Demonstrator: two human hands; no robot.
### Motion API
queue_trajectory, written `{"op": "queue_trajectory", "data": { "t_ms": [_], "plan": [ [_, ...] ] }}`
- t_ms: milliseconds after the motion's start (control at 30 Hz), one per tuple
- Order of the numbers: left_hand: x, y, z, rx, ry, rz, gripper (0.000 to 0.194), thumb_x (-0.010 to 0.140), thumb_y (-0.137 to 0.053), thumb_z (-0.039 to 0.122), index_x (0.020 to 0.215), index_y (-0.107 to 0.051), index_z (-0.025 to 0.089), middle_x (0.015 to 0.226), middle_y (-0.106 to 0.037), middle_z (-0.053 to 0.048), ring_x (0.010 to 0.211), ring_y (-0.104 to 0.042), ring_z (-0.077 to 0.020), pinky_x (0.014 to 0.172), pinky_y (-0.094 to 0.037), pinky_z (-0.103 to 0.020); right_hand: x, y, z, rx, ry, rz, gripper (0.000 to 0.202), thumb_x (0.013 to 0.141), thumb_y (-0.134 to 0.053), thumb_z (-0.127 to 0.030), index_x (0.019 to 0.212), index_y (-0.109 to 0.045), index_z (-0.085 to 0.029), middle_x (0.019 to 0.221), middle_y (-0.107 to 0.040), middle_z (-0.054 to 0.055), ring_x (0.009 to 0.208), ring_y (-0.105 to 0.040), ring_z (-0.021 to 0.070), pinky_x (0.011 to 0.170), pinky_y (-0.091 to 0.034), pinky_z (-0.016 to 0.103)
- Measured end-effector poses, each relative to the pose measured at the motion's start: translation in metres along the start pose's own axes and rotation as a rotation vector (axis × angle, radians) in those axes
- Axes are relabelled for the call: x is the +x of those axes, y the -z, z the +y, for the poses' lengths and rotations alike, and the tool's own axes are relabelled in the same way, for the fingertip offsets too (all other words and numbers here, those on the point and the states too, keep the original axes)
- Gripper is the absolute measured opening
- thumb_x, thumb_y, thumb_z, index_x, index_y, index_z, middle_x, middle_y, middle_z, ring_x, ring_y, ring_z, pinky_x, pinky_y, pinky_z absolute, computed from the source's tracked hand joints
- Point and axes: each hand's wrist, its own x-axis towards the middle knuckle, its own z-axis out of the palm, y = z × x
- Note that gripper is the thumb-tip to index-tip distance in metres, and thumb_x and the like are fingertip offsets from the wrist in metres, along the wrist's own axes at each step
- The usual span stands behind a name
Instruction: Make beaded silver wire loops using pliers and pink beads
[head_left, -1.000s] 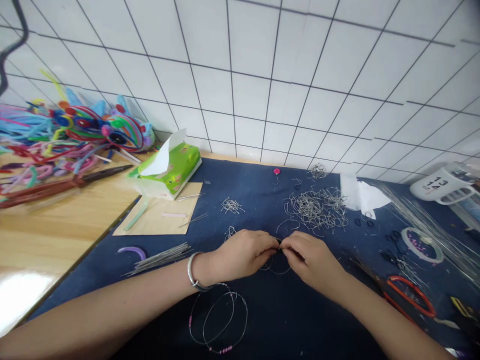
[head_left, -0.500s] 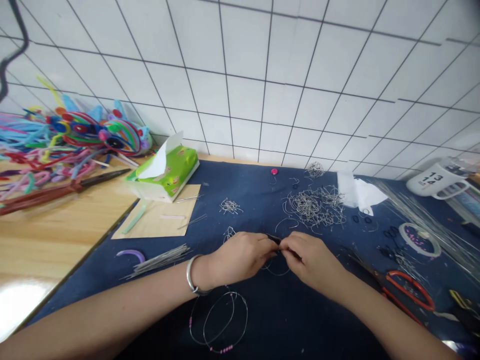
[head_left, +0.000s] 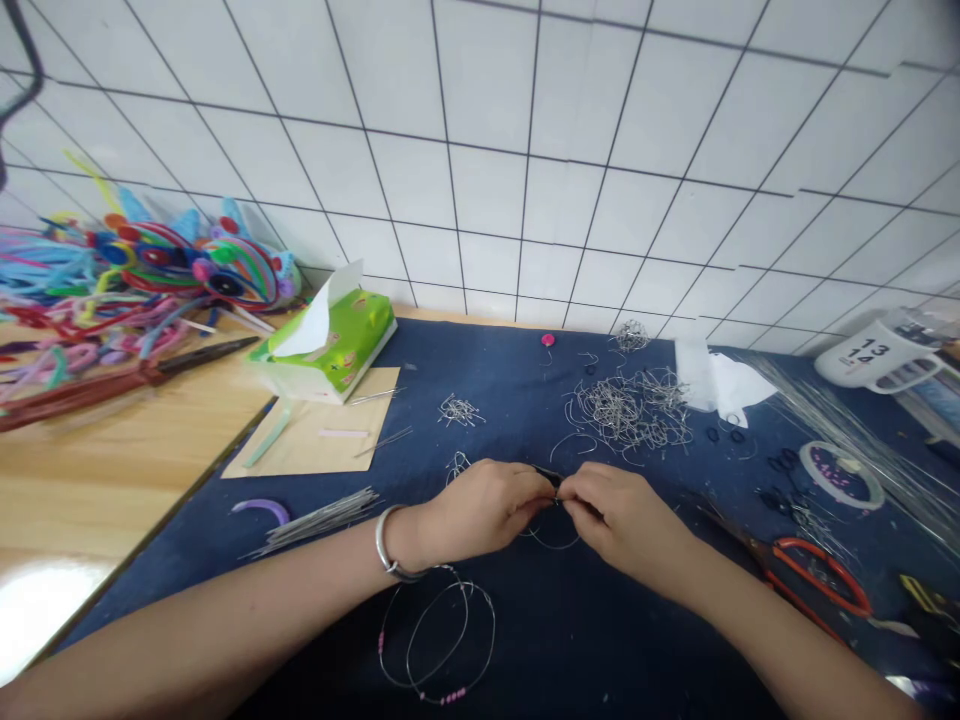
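Observation:
My left hand (head_left: 491, 508) and my right hand (head_left: 619, 510) meet at the middle of the dark blue cloth, fingertips pinched together. Between them they grip a thin wire loop (head_left: 559, 547), whose curve hangs below the fingers. A small dark piece (head_left: 546, 473) pokes out by the left fingertips; its kind is hidden. Below my left wrist, which wears a silver bangle, lie wire rings with pink beads (head_left: 454, 694). Just behind the left hand is a small bent wire piece (head_left: 457, 465). A tangled pile of wire hooks (head_left: 630, 410) lies beyond the right hand.
Orange-handled scissors (head_left: 821, 575) and a round dish of pink beads (head_left: 841, 475) lie to the right, near long straight wires (head_left: 862, 430) and a white mug (head_left: 862, 352). At left are a tissue pack (head_left: 337, 345), pliers (head_left: 150, 375), cut wires (head_left: 319, 522) and colourful pipe cleaners (head_left: 67, 300).
Both hands stay pinched at the same spot, with only a slight shift of the left fingers. The view has moved very slightly.

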Motion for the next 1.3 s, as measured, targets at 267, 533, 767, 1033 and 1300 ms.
{"op": "queue_trajectory", "data": {
  "t_ms": [267, 533, 767, 1033, 1300],
  "plan": [
    [0.002, 0.003, 0.002, -0.077, 0.009, -0.001, 0.023, 0.082, -0.044, 0.012, 0.099, -0.059, 0.016, 0.089, -0.066, -0.004, 0.077, -0.06, -0.0144, 0.067, -0.047, -0.025, -0.001, -0.001, -0.001, -0.003, -0.008, -0.008, 0.014, 0.081, -0.045, -0.01, 0.078, -0.057, -0.017, 0.073, -0.054, 0.0, 0.069, -0.049, 0.0114, 0.065, -0.038, 0.024],
    [0.004, 0.006, -0.001, -0.205, 0.0, -0.045, 0.02, 0.084, -0.045, 0.013, 0.095, -0.062, 0.016, 0.086, -0.066, -0.003, 0.076, -0.06, -0.012, 0.067, -0.047, -0.023, -0.001, -0.004, 0.001, 0.001, -0.016, 0.004, 0.013, 0.078, -0.047, -0.01, 0.074, -0.056, -0.018, 0.07, -0.053, -0.001, 0.066, -0.049, 0.0103, 0.062, -0.037, 0.024],
    [0.003, 0.005, -0.002, -0.154, -0.012, -0.05, 0.018, 0.085, -0.047, 0.018, 0.095, -0.062, 0.016, 0.083, -0.066, -0.004, 0.073, -0.06, -0.0126, 0.065, -0.046, -0.023, -0.002, -0.005, 0.002, 0.003, -0.008, 0.003, 0.013, 0.078, -0.047, -0.01, 0.073, -0.055, -0.018, 0.069, -0.053, -0.001, 0.065, -0.048, 0.01, 0.062, -0.037, 0.024],
    [0.002, -0.001, -0.001, -0.088, -0.025, -0.031, 0.018, 0.084, -0.046, 0.017, 0.091, -0.062, 0.016, 0.081, -0.065, -0.003, 0.072, -0.06, -0.012, 0.063, -0.045, -0.021, -0.002, -0.002, 0.001, -0.022, 0.002, -0.019, 0.013, 0.078, -0.047, -0.01, 0.073, -0.055, -0.018, 0.068, -0.052, -0.001, 0.064, -0.047, 0.0103, 0.061, -0.036, 0.024],
    [0.001, -0.005, 0.0, -0.063, -0.027, -0.017, 0.02, 0.081, -0.045, 0.012, 0.089, -0.063, 0.014, 0.077, -0.064, -0.003, 0.069, -0.059, -0.0123, 0.061, -0.045, -0.023, -0.002, -0.003, 0.0, -0.013, 0.019, -0.018, 0.013, 0.079, -0.048, -0.011, 0.072, -0.056, -0.018, 0.067, -0.052, -0.001, 0.062, -0.047, 0.0106, 0.061, -0.036, 0.024]
  ]
}}
